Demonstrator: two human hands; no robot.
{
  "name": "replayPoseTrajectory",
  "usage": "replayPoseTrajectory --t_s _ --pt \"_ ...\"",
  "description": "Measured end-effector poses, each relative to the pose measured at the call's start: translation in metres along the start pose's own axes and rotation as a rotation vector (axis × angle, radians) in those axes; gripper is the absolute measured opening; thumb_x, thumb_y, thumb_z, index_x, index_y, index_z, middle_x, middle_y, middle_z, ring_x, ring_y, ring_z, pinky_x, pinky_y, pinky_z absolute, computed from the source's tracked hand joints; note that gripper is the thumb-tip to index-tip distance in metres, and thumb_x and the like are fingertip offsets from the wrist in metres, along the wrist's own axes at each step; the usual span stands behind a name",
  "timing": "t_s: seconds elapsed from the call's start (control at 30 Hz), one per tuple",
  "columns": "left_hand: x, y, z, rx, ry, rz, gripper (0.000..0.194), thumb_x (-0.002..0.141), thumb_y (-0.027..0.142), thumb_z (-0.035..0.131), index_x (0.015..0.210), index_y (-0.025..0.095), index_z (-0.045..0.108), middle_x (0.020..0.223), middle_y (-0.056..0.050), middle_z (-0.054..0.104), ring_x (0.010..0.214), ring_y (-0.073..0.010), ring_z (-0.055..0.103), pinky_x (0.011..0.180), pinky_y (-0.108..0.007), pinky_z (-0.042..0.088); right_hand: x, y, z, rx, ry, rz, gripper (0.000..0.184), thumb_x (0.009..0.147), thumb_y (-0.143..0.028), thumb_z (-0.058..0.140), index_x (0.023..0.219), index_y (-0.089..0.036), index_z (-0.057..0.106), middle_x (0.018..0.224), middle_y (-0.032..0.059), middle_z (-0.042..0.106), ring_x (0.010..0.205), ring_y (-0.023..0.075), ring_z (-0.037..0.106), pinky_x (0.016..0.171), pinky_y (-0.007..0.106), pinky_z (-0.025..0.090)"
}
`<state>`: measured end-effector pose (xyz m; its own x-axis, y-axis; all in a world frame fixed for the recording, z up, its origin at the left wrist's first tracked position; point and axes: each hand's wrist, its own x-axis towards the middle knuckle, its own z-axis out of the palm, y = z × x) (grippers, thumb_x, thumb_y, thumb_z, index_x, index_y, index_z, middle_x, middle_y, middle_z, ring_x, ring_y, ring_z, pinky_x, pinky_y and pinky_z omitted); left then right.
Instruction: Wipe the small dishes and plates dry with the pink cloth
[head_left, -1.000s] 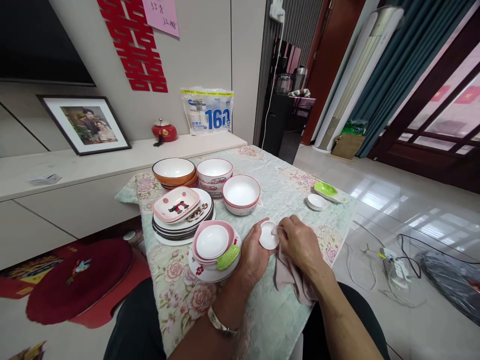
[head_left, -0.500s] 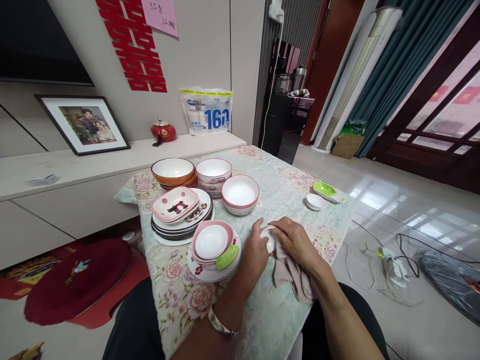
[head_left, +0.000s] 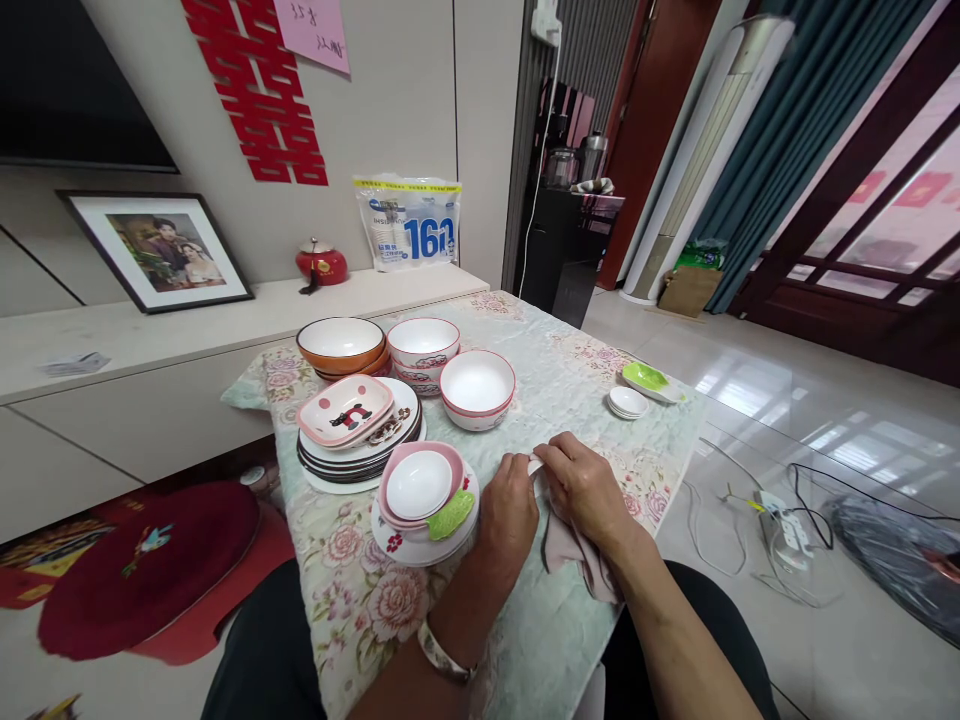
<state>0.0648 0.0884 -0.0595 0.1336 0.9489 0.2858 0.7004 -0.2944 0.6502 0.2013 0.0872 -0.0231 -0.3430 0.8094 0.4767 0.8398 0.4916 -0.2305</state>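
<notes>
Between my two hands is a small white dish (head_left: 534, 465), mostly hidden by the fingers and tilted nearly edge-on. My left hand (head_left: 510, 515) is closed on its left side. My right hand (head_left: 583, 490) is closed over a pinkish cloth (head_left: 574, 560) that hangs below it and presses against the dish's right side. Left of my left hand, a small white bowl (head_left: 420, 485) sits inside a pink bowl (head_left: 394, 450), with a green leaf-shaped piece (head_left: 451, 516) beside it, all on white plates (head_left: 427, 553). A few small white dishes (head_left: 628, 402) lie stacked at the right.
Behind are a plate stack (head_left: 352, 465) topped by a pink square dish (head_left: 345, 410), orange bowls (head_left: 341, 350), and red-rimmed bowls (head_left: 478, 390). A green leaf dish (head_left: 649, 378) lies near the right edge of the floral tablecloth (head_left: 525, 350). A power strip (head_left: 784, 525) with cables is on the floor.
The small white dish has turned from showing its face to nearly edge-on. My left fingers have curled over it, and my right hand with the cloth has shifted slightly.
</notes>
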Motion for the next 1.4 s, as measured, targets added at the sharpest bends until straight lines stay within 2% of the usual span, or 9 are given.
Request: replayPoseTrajectory --t_s 0.13,0.37,0.6,0.67,0.83,1.03,1.17,1.27,1.4 --pt "0.001 0.001 0.001 -0.059 0.071 -0.025 0.016 0.093 0.012 0.042 0.092 0.019 0.057 0.093 -0.009 0.064 0.088 -0.0238 0.062 0.075 -0.034 0.047 0.003 0.004 0.002 0.159 0.033 0.101 0.024 0.095 -0.017 0.046 0.103 -0.017 0.068 0.092 0.0078 0.063 0.081 0.0179 0.061 0.073 0.028 0.046" --pt "0.005 0.001 0.003 -0.195 0.168 -0.151 0.011 0.093 0.015 0.045 0.093 0.020 0.054 0.091 -0.006 0.064 0.088 -0.0223 0.061 0.077 -0.033 0.046 0.005 0.010 0.008 0.485 -0.097 0.340 0.020 0.092 -0.026 0.055 0.078 -0.017 0.068 0.074 0.0012 0.066 0.074 0.0177 0.061 0.069 0.026 0.045" --pt "0.001 0.006 -0.001 0.024 0.005 -0.043 0.012 0.091 0.013 0.046 0.096 0.019 0.055 0.101 -0.010 0.061 0.091 -0.0240 0.060 0.074 -0.033 0.045 0.000 0.007 0.007 0.047 -0.015 0.139 0.032 0.090 -0.008 0.042 0.103 -0.016 0.070 0.095 0.0102 0.065 0.081 0.0195 0.062 0.072 0.028 0.046" --pt "0.000 0.007 -0.001 0.061 -0.018 -0.055 0.015 0.092 0.011 0.043 0.097 0.019 0.055 0.101 -0.011 0.061 0.089 -0.0239 0.060 0.071 -0.033 0.044 0.000 0.005 0.006 0.027 -0.003 0.086 0.034 0.091 -0.009 0.040 0.107 -0.016 0.069 0.097 0.0114 0.065 0.082 0.0200 0.062 0.070 0.028 0.046" --pt "0.003 0.004 0.004 -0.041 0.106 -0.057 0.016 0.094 0.011 0.040 0.090 0.021 0.052 0.094 -0.008 0.061 0.089 -0.0227 0.060 0.075 -0.033 0.045 0.003 0.006 0.010 0.239 0.064 0.206 0.023 0.094 -0.021 0.049 0.099 -0.017 0.071 0.091 0.0079 0.067 0.083 0.0198 0.063 0.077 0.029 0.047" --pt "0.007 -0.001 0.007 -0.171 0.220 -0.167 0.010 0.093 0.015 0.043 0.090 0.021 0.050 0.090 -0.006 0.062 0.087 -0.0225 0.060 0.076 -0.034 0.046 0.004 0.010 0.020 0.572 -0.113 0.407 0.026 0.091 -0.031 0.055 0.073 -0.017 0.067 0.070 0.0008 0.065 0.071 0.0174 0.060 0.065 0.025 0.045" --pt "0.004 0.002 0.002 -0.110 0.142 -0.087 0.013 0.090 0.010 0.045 0.090 0.021 0.051 0.094 -0.007 0.061 0.091 -0.0224 0.060 0.078 -0.033 0.047 0.001 0.010 0.017 0.281 -0.018 0.288 0.022 0.092 -0.019 0.049 0.090 -0.017 0.071 0.084 0.0055 0.067 0.079 0.0187 0.062 0.071 0.026 0.046" --pt "0.001 0.005 -0.001 -0.008 0.061 -0.040 0.017 0.088 0.008 0.044 0.093 0.021 0.053 0.098 -0.008 0.060 0.090 -0.0222 0.060 0.075 -0.033 0.046 -0.002 0.009 0.012 0.033 0.009 0.158 0.031 0.088 -0.007 0.044 0.103 -0.018 0.070 0.094 0.0091 0.066 0.081 0.0189 0.062 0.070 0.027 0.046" --pt "0.001 0.004 0.000 0.027 0.041 -0.056 0.019 0.091 0.008 0.039 0.092 0.021 0.053 0.097 -0.008 0.061 0.087 -0.0215 0.060 0.072 -0.032 0.045 0.000 0.008 0.013 0.074 0.048 0.124 0.031 0.091 -0.011 0.044 0.109 -0.018 0.068 0.094 0.0095 0.066 0.083 0.0193 0.063 0.072 0.027 0.047"
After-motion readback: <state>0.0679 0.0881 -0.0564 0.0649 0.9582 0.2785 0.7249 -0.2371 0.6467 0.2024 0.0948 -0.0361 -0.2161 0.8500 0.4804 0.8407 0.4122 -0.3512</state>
